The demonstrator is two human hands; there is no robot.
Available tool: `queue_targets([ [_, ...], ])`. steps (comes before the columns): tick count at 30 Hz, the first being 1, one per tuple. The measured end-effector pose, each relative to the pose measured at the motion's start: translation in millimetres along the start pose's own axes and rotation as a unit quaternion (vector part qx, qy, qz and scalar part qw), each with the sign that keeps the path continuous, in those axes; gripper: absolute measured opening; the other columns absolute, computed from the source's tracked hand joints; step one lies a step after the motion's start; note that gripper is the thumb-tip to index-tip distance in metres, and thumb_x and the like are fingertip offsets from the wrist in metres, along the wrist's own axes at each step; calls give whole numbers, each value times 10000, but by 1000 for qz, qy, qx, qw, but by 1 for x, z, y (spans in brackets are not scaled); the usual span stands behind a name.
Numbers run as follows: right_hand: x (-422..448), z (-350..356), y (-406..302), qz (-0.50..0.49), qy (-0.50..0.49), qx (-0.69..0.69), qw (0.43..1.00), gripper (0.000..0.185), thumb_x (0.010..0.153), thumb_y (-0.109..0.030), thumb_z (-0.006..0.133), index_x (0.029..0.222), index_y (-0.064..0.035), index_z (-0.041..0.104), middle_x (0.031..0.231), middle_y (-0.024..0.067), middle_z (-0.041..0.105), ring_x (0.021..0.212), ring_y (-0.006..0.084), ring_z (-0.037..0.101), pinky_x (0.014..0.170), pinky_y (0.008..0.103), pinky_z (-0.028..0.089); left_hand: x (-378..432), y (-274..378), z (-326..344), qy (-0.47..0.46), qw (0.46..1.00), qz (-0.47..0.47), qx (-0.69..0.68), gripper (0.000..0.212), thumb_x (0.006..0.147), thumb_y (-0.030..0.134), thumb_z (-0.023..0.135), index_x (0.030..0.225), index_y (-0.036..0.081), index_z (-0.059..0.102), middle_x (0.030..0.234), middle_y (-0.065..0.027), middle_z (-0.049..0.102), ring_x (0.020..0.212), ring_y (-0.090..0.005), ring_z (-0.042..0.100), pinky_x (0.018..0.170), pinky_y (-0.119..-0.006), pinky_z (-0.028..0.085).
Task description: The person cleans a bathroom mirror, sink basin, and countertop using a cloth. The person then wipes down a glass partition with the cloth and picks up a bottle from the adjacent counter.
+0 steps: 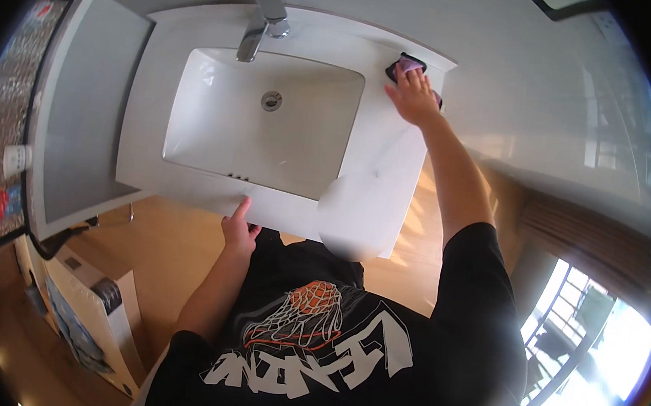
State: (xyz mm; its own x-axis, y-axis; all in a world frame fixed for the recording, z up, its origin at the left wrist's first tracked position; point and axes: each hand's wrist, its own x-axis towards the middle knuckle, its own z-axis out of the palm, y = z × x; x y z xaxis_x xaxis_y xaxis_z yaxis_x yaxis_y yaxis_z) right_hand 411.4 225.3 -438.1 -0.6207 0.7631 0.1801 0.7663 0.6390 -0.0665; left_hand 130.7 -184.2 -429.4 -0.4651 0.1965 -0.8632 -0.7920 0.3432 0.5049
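Observation:
My right hand lies with its fingers spread on a folded purple cloth with dark edges, at the back right corner of the white washbasin countertop. Part of the cloth is hidden under the palm and shows again beside the wrist. My left hand is at the counter's front edge, one finger extended onto the top and the others bent at the edge; I see nothing in it. Between the hands lies the rectangular white sink with a metal drain. A chrome faucet stands behind it.
A low raised strip runs along the counter's back edge. On the left stand a grey panel with a white frame and a white cup. Cardboard boxes are at the lower left. A bright window is at the lower right.

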Motion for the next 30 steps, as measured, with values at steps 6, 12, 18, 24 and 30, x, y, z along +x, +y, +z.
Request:
queue_targets([
  [6,-95,-46,-96,-127,-201,-23,971,715,881,-554,554,1415,-95,429,1445,220,393,1356,389,357,1128,528,267,-46,-14,22,21,998,0,51,467,774,244,799,1137,164,516,1009,12,610,902,-160,596,690,-371,490],
  [12,-192,-84,-139,-318,-357,99,873,633,953,-590,375,1413,-167,475,1501,80,387,1467,288,202,1207,450,113,-39,-30,19,-6,994,15,110,705,714,163,847,1206,114,345,1153,-103,537,883,-209,585,611,-366,542],
  [18,-58,-36,-115,-12,-235,47,971,524,941,-328,512,1406,-101,429,1436,238,383,1332,483,347,1060,561,340,0,3,-29,-90,972,-43,211,555,843,451,705,1200,64,531,1100,-120,622,894,-273,633,693,-423,537],
  [24,10,4,-84,75,-39,76,994,527,959,-244,483,1456,-91,400,1408,198,449,1324,421,395,1068,498,355,1,85,-60,-170,779,24,603,532,837,487,663,1155,68,580,1029,-133,658,883,-294,639,700,-422,532],
  [30,-48,-5,-180,63,-90,40,993,462,884,-60,468,1341,-77,536,1347,147,503,1320,364,432,1080,477,370,90,238,-52,-41,574,667,473,504,802,199,708,1205,-21,500,1176,-217,575,1095,-428,533,930,-488,441],
])
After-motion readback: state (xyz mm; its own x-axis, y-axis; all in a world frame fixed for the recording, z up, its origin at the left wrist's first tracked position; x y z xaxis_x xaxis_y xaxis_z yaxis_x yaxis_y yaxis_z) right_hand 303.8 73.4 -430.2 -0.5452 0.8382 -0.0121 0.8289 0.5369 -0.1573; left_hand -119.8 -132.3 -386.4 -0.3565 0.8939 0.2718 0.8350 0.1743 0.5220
